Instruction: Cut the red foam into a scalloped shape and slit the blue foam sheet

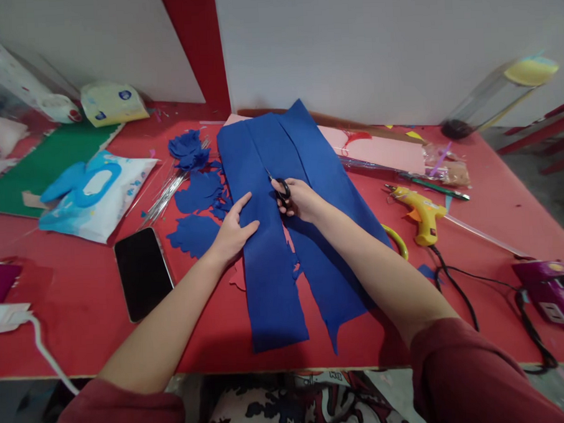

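The right grip is closed around the looped handles of black-handled scissors, whose blades point toward the far side, slightly left. The left grip is spread, thumb apart from fingers, lying on the left part of a blue sheet without pinching it. The sheet lies beneath both grips at the middle of the tabletop, extending from them toward the far wall and the near edge. The scissors stand over its middle, just right of the left grip. On the near side of the scissors, a ragged opening divides the sheet into two panels; the left is strip-like, the right ends in a narrow point.

The sheet is matte, opaque and flexible, with long creases in its far portion. Left of it lie scallop-edged blue cutouts and, farther away, a ruffled blue flower shape, beside thin, shiny wires. A smooth black phone lies nearer, at left. At right are a glossy yellow glue gun and, toward the far side, a flat pale-pink sheet. The tabletop is red.
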### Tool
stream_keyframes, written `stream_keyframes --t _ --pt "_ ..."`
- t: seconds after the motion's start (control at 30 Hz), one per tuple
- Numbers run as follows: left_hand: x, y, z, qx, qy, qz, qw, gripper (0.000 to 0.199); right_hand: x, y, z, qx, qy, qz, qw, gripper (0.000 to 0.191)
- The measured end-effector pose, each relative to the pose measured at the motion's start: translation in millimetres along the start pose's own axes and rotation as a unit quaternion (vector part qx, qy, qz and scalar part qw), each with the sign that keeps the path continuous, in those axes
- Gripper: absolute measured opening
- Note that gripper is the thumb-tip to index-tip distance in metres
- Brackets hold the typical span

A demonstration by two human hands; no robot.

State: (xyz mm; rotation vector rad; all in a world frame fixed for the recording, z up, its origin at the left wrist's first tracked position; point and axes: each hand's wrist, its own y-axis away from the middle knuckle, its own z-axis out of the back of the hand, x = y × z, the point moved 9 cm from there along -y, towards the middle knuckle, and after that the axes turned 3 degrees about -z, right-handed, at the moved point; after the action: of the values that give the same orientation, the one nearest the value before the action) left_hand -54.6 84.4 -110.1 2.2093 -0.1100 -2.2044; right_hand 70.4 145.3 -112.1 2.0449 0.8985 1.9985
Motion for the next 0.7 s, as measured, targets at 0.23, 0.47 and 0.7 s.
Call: stream_keyframes --t 0.23,0.47,0.7 --pt "-1.1 0.7 -0.6 0.000 0.000 -0.003 1.000 0.071 1.2 -2.3 0.5 0.000 0.004 -0.004 1.000 0.030" --pt "-2.3 0.9 -1.8 0.000 0.008 0.000 1.000 0.074 3.1 -2.3 0.0 0.003 0.000 0.001 1.000 0.030" --pt "0.3 0.4 -0.8 0.005 -0.001 0.000 1.000 0.073 2.8 -6.0 1.7 0.002 0.004 -0.006 1.000 0.029"
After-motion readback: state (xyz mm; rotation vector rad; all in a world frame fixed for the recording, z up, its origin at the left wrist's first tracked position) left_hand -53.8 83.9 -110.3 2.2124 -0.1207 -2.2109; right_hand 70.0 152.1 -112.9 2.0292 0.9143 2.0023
